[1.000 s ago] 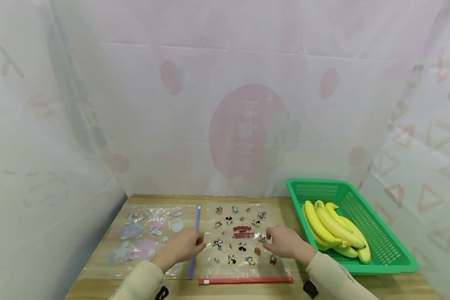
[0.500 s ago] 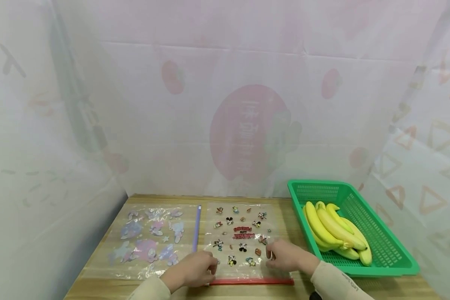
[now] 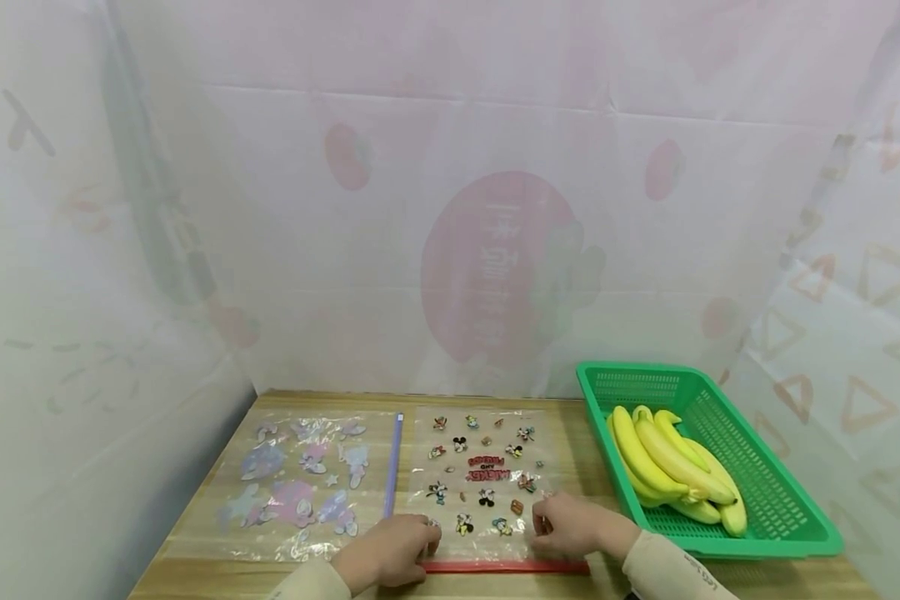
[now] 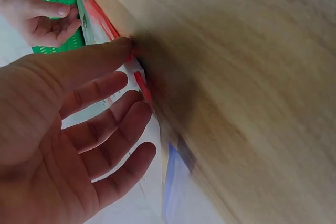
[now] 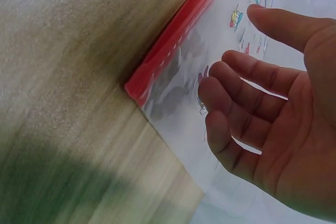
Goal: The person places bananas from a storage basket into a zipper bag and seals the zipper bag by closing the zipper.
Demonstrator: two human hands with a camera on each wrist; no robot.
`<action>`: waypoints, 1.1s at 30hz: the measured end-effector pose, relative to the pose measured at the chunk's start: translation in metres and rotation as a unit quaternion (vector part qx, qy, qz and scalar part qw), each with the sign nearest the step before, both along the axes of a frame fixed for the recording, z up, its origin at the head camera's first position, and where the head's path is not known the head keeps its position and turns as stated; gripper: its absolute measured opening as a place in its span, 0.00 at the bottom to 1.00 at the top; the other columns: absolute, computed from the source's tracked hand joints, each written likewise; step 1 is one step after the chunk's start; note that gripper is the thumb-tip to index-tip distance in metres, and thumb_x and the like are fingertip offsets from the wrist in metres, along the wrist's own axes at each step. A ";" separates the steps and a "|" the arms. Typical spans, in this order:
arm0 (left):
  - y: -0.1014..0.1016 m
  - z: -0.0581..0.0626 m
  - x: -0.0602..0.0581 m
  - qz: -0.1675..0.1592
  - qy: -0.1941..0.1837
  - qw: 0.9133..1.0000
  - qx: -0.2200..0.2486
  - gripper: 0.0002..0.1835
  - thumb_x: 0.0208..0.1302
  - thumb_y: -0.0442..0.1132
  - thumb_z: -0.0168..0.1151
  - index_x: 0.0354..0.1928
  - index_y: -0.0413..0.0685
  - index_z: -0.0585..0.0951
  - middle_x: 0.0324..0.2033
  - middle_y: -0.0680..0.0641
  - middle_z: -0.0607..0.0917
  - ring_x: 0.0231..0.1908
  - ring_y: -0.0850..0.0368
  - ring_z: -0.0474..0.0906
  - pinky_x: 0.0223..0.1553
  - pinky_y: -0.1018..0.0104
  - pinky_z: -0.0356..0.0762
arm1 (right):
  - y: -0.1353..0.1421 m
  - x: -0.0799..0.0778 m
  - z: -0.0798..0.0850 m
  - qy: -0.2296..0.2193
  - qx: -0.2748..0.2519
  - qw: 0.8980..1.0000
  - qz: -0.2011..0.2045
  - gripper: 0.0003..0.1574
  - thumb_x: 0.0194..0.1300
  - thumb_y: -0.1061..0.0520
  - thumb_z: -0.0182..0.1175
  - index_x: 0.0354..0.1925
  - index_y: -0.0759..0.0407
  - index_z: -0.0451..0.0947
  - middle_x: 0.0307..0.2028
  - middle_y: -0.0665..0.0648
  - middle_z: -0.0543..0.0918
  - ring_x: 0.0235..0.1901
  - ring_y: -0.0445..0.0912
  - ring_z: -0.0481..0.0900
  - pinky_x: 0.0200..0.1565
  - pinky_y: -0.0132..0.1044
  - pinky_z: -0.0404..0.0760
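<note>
A clear zip bag [image 3: 450, 550] printed with small cartoon figures lies flat on the table, its red zip strip [image 3: 506, 567] along the near edge. My left hand [image 3: 390, 550] is at that strip's left end. In the left wrist view its thumb and loosely bent fingers are beside the white zip slider [image 4: 135, 67]; no firm pinch shows. Over the bag's right side, close to the strip's right end, is my right hand [image 3: 577, 525]. In the right wrist view its fingers are relaxed, with nothing held.
To the left lies a second clear bag [image 3: 210, 529] with pastel prints and a purple zip strip [image 3: 393, 462]. A green basket [image 3: 783, 500] holding several bananas [image 3: 667, 458] stands at the right on the wooden table [image 3: 157, 575]. Printed cloth [image 3: 307, 275] hangs behind.
My left hand has moved toward the near edge, from the purple strip to the red strip's left end. My right hand has slid nearer along the bag's right side. Bags and basket are unmoved.
</note>
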State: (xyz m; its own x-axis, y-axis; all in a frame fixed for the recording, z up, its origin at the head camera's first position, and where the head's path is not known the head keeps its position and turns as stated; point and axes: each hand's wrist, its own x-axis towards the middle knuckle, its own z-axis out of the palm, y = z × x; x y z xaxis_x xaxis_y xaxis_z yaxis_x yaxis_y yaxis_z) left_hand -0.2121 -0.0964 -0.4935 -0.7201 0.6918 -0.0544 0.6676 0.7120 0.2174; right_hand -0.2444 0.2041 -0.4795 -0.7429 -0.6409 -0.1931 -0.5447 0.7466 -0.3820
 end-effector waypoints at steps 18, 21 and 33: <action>0.007 0.000 0.000 0.041 0.038 0.996 0.065 0.07 0.49 0.33 0.62 0.24 0.52 0.74 0.19 0.59 0.69 0.21 0.66 0.65 0.25 0.71 0.69 | -0.002 0.006 -0.010 0.026 -0.018 0.999 0.037 0.17 0.62 0.39 0.60 0.23 0.45 0.72 0.19 0.39 0.69 0.19 0.32 0.65 0.23 0.28 0.68; 0.008 0.000 0.000 0.050 0.045 0.995 0.075 0.06 0.51 0.34 0.60 0.26 0.53 0.73 0.20 0.59 0.70 0.21 0.65 0.67 0.25 0.69 0.71 | -0.002 0.008 -0.007 0.082 -0.002 0.996 0.044 0.12 0.61 0.47 0.63 0.24 0.45 0.73 0.22 0.40 0.70 0.22 0.33 0.65 0.24 0.28 0.68; 0.014 0.000 -0.003 0.055 0.061 0.991 0.103 0.05 0.62 0.39 0.60 0.30 0.54 0.74 0.22 0.61 0.71 0.22 0.67 0.67 0.26 0.71 0.71 | -0.005 0.005 0.002 0.212 -0.039 0.961 -0.175 0.09 0.57 0.54 0.65 0.24 0.49 0.74 0.17 0.43 0.72 0.17 0.38 0.66 0.18 0.34 0.66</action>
State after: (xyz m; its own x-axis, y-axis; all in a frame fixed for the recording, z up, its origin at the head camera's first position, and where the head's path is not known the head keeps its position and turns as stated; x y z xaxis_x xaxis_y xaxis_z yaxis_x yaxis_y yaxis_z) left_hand -0.2147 -0.0820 -0.4935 -0.7838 0.5965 0.1726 0.6193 0.7306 0.2876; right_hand -0.2397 0.1987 -0.4774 -0.9168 -0.3375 0.2135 -0.3845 0.8906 -0.2430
